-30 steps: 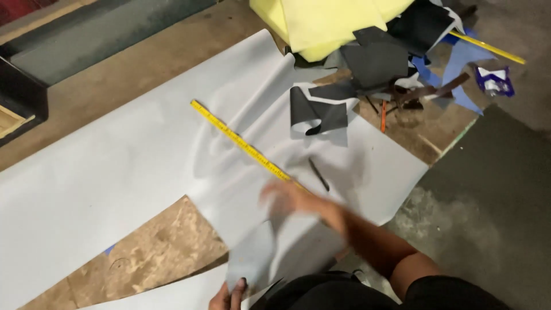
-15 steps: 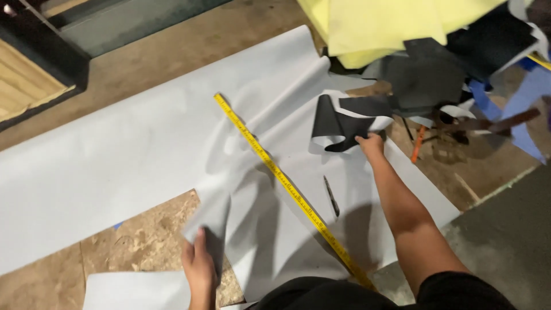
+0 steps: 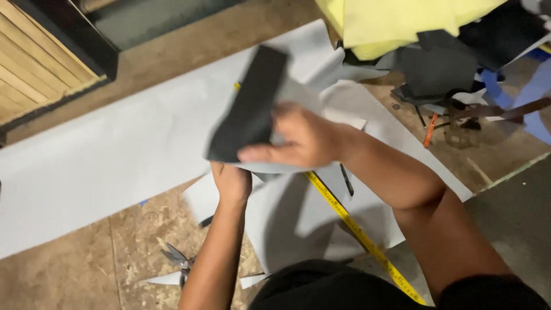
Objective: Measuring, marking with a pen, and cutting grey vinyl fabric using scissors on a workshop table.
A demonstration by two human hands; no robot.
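Both hands hold up a cut piece of sheet material (image 3: 252, 97), dark grey on one face and pale grey on the other, above a large pale grey sheet (image 3: 115, 155) spread on the floor. My right hand (image 3: 298, 140) grips its right edge from above. My left hand (image 3: 231, 182) holds its lower edge from beneath. A yellow measuring tape (image 3: 356, 229) lies diagonally on the sheet under my right forearm. A dark pen (image 3: 346, 181) rests beside the tape.
Scissors (image 3: 178, 261) lie on the plywood floor (image 3: 69, 270) near my left elbow. Yellow fabric (image 3: 396, 23) and dark scraps (image 3: 442, 66) are heaped at the upper right, with an orange tool (image 3: 430, 129) nearby. A slatted wooden panel (image 3: 34, 63) stands upper left.
My right hand picked up the dark piece from the far right of the sheet and brought it toward me. My left hand left the sheet's edge and joined it.
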